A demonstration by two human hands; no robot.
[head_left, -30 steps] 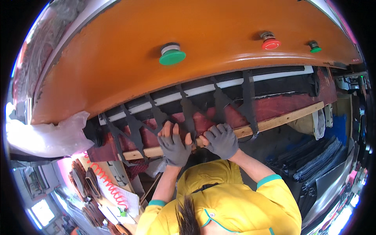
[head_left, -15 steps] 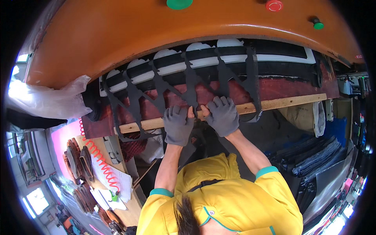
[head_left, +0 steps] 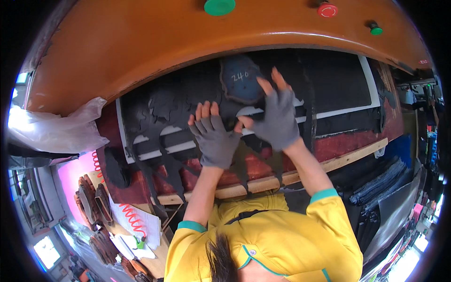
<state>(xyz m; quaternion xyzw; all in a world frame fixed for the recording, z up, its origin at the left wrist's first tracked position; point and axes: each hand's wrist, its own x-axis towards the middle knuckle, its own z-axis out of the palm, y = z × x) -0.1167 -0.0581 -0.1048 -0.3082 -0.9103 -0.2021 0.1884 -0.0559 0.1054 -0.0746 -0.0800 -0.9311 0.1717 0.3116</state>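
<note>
A black sheet [head_left: 338, 89] lies over a white board [head_left: 371, 84] under the orange machine. Its near part is a web of black strips [head_left: 170, 176] around cut-out gaps, hanging down over the wooden bar [head_left: 329, 164]. My left hand [head_left: 215, 141], in a grey fingerless glove, is over the web with its fingers spread. Farther forward, my right hand [head_left: 280, 115] in a matching glove is open, a little blurred. Its fingertips are beside a dark blue cutting die [head_left: 240, 79] with a wavy rounded outline, resting on the sheet. Whether they touch it I cannot tell.
An orange machine housing [head_left: 155, 51] with green and red buttons overhangs the far side. Clear plastic film [head_left: 61, 122] hangs at the left. Brown-edged dies [head_left: 87, 197], papers [head_left: 134, 221] and a red coiled hose [head_left: 131, 221] are lower left. Black sheets [head_left: 376, 188] are stacked at right.
Both hands have moved forward from the wooden bar and their fingers have opened. The black web has shifted toward me over the bar. The blue die is now visible on the sheet.
</note>
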